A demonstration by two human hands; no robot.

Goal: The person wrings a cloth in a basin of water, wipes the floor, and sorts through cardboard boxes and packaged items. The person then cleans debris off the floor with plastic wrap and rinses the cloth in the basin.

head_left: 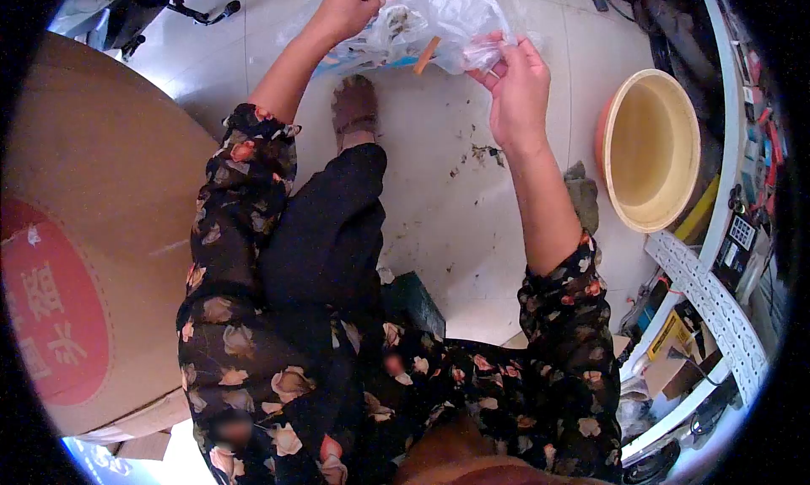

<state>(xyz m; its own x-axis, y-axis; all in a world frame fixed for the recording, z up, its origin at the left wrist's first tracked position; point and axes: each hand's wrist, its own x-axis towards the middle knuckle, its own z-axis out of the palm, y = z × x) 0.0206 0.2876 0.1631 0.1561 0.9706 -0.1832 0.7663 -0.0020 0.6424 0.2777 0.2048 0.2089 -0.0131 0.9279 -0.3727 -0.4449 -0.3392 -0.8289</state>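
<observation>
A clear plastic bag hangs at the top of the head view, with bits of dark and blue stuff showing through it. My left hand is closed at the bag's left side, its curled fingers gripping the plastic. On the other side, my right hand pinches the bag's edge between thumb and fingers. An orange-brown strip shows against the bag's lower front. The bag's upper part is cut off by the frame.
Dark scraps litter the white tiled floor. A large cardboard box stands at left. At right are a yellowish basin, a grey lump and a cluttered shelf. A dark green object sits near my legs.
</observation>
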